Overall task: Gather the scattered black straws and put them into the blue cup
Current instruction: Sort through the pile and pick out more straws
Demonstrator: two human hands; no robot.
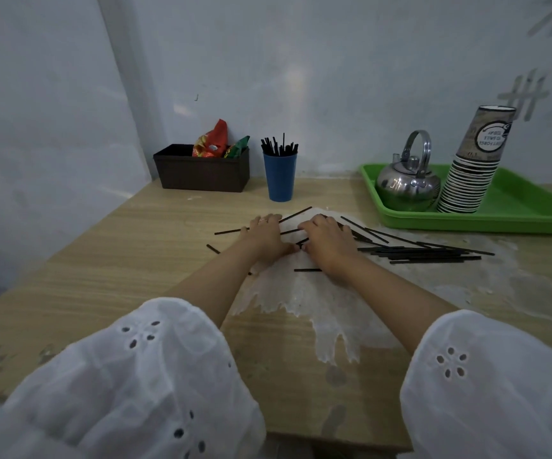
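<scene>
Black straws (427,255) litter mid-frame table (135,260); left hand (263,233) presses flat, grip released, right hand (326,241) grip unclear, herding them for blue cup (280,177).

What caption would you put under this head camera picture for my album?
Left hand and right hand lie on scattered straws on the table; the blue cup behind already holds some.

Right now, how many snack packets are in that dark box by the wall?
2: a red packet in the middle of the dark box, a green packet at its right end. More may hide below the rim.
</scene>
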